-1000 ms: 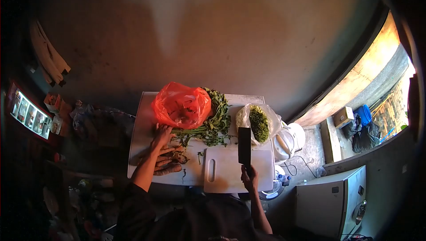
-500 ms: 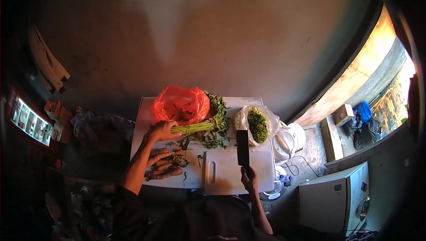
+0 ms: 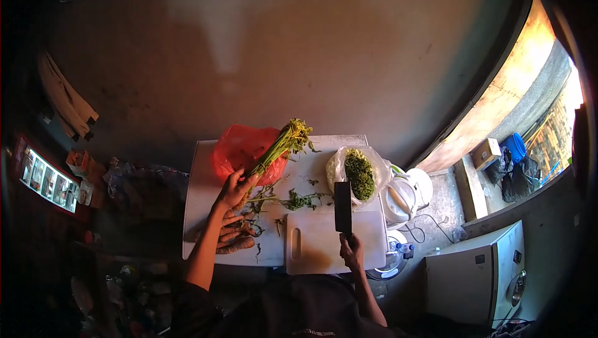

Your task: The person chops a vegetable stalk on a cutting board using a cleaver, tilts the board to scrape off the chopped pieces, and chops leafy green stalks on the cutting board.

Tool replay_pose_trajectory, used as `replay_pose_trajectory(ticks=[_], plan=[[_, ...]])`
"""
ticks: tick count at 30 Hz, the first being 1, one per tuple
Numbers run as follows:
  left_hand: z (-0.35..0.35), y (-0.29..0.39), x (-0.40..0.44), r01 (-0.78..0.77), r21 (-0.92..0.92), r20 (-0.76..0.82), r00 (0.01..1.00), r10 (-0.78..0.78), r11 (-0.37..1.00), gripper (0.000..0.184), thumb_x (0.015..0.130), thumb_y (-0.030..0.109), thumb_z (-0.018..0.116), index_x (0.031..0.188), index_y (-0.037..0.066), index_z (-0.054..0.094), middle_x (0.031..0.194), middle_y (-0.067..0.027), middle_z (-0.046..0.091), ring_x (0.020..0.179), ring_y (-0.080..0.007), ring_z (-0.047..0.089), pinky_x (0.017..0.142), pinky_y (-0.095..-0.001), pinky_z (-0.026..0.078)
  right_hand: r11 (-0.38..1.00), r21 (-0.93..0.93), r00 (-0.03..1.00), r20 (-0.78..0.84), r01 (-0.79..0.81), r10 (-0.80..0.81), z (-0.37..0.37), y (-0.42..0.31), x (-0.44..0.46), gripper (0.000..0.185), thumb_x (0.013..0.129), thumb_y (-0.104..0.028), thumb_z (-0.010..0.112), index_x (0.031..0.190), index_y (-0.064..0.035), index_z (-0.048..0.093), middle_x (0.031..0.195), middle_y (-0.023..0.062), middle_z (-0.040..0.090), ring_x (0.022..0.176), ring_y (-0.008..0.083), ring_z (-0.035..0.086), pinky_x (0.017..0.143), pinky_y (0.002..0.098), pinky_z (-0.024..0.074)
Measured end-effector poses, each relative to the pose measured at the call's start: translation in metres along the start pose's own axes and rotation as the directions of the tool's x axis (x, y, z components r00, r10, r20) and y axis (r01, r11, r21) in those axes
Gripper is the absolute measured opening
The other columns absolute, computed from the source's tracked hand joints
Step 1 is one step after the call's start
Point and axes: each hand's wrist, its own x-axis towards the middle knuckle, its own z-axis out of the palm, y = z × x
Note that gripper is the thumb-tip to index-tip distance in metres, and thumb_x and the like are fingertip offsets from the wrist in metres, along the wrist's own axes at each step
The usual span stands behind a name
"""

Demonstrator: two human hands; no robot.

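A bunch of leafy green stalks (image 3: 278, 147) is gripped at its stem end by my left hand (image 3: 235, 190), raised and slanting up to the right. Behind it a red plastic bag (image 3: 240, 148) lies open on the table. My right hand (image 3: 351, 251) is closed around the handle of a cleaver (image 3: 342, 207), whose dark blade points away from me above the white cutting board (image 3: 324, 241). Carrots (image 3: 235, 238) lie beside my left forearm, partly covered by it. Loose green sprigs (image 3: 296, 200) are scattered beyond the board.
A clear plastic bag of chopped greens (image 3: 359, 175) stands at the table's right side. Past that edge are a white appliance (image 3: 398, 204) and bottles (image 3: 402, 249) on the floor. A small white fridge (image 3: 464, 279) stands at the lower right, and a wall rises behind the table (image 3: 205, 151).
My left hand has lifted the bunch of stalks off the table and turned it from lying sideways to slanting upward. The cleaver in my right hand has barely moved.
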Motion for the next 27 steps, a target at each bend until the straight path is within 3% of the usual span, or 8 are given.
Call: replay_pose_trajectory(ticks=[7, 11, 13, 14, 15, 17, 18, 27], plan=[[0.045, -0.017, -0.013, -0.021, 0.009, -0.075, 0.997, 0.022, 1.000, 0.035, 0.093, 0.036, 0.067, 0.105, 0.004, 0.065, 0.091, 0.0011, 0.062, 0.087, -0.0086, 0.053, 0.079, -0.0266, 0.043, 0.995, 0.098, 0.999, 0.033, -0.009, 0.006, -0.003, -0.005, 0.002, 0.028, 0.097, -0.027, 0.064, 0.081, -0.0064, 0.054, 0.054, -0.0030, 0.046, 0.042, 0.0081, 0.046, 0.039, 0.0268, 0.0351], [0.058, -0.027, -0.019, 0.054, 0.048, 0.017, 0.998, -0.055, 0.997, 0.038, 0.091, 0.038, 0.070, 0.103, 0.002, 0.064, 0.088, -0.0020, 0.062, 0.083, -0.0099, 0.054, 0.075, -0.0281, 0.045, 0.997, 0.062, 0.999, 0.041, -0.036, 0.033, -0.005, -0.014, -0.001, 0.027, 0.097, -0.028, 0.064, 0.082, -0.0075, 0.053, 0.054, -0.0023, 0.046, 0.042, 0.0082, 0.046, 0.038, 0.0268, 0.0340], [0.062, -0.022, -0.023, 0.045, 0.276, 0.040, 0.998, -0.058, 0.960, 0.043, 0.089, 0.041, 0.071, 0.104, 0.002, 0.064, 0.088, -0.0066, 0.064, 0.085, -0.0118, 0.057, 0.074, -0.0302, 0.047, 0.999, 0.041, 0.999, 0.043, -0.022, 0.020, -0.007, -0.011, 0.000, 0.028, 0.097, -0.028, 0.064, 0.082, -0.0077, 0.053, 0.054, -0.0020, 0.046, 0.042, 0.0083, 0.046, 0.038, 0.0268, 0.0337], [0.062, -0.028, -0.023, 0.012, 0.311, 0.056, 0.998, -0.031, 0.950, 0.044, 0.087, 0.041, 0.073, 0.106, 0.003, 0.064, 0.094, -0.0108, 0.067, 0.088, -0.0190, 0.063, 0.074, -0.0344, 0.050, 1.000, 0.020, 0.999, 0.046, -0.007, 0.006, -0.008, -0.009, 0.001, 0.028, 0.097, -0.029, 0.064, 0.082, -0.0080, 0.053, 0.054, -0.0018, 0.047, 0.042, 0.0084, 0.046, 0.038, 0.0268, 0.0334], [0.063, -0.040, -0.024, 0.012, 0.312, 0.055, 0.998, -0.031, 0.950, 0.044, 0.087, 0.041, 0.073, 0.106, 0.003, 0.064, 0.094, -0.0108, 0.067, 0.088, -0.0190, 0.063, 0.074, -0.0344, 0.050, 1.000, 0.021, 0.999, 0.047, -0.007, 0.006, -0.010, -0.005, 0.002, 0.028, 0.097, -0.029, 0.064, 0.082, -0.0080, 0.053, 0.054, -0.0018, 0.047, 0.042, 0.0084, 0.046, 0.038, 0.0268, 0.0334], [0.066, -0.059, -0.025, -0.111, 0.628, 0.024, 0.992, 0.124, 0.770, 0.042, 0.086, 0.039, 0.073, 0.107, 0.004, 0.062, 0.101, -0.0116, 0.067, 0.093, -0.0282, 0.066, 0.077, -0.0384, 0.051, 0.998, 0.041, 0.998, 0.056, -0.041, 0.039, -0.014, 0.003, 0.005, 0.029, 0.097, -0.029, 0.064, 0.081, -0.0078, 0.053, 0.053, -0.0017, 0.047, 0.042, 0.0085, 0.046, 0.038, 0.0269, 0.0336], [0.065, -0.066, -0.024, -0.123, 0.615, 0.053, 0.992, 0.116, 0.779, 0.039, 0.086, 0.037, 0.072, 0.107, 0.006, 0.061, 0.104, -0.0109, 0.065, 0.095, -0.0337, 0.065, 0.078, -0.0418, 0.052, 0.998, 0.041, 0.998, 0.055, -0.042, 0.040, -0.015, 0.006, 0.007, 0.029, 0.097, -0.029, 0.064, 0.081, -0.0078, 0.053, 0.053, -0.0017, 0.047, 0.042, 0.0085, 0.046, 0.038, 0.0269, 0.0336], [0.008, -0.129, -0.013, -0.073, 0.700, -0.121, 0.968, 0.218, 0.711, 0.038, 0.087, 0.033, 0.072, 0.110, 0.005, 0.058, 0.104, -0.0123, 0.062, 0.092, -0.0349, 0.064, 0.075, -0.0424, 0.052, 0.997, -0.055, 0.996, 0.059, -0.056, 0.059, -0.026, -0.005, 0.008, 0.026, 0.097, -0.027, 0.062, 0.085, -0.0038, 0.059, 0.058, -0.0030, 0.048, 0.049, 0.0072, 0.046, 0.046, 0.0269, 0.0370]])
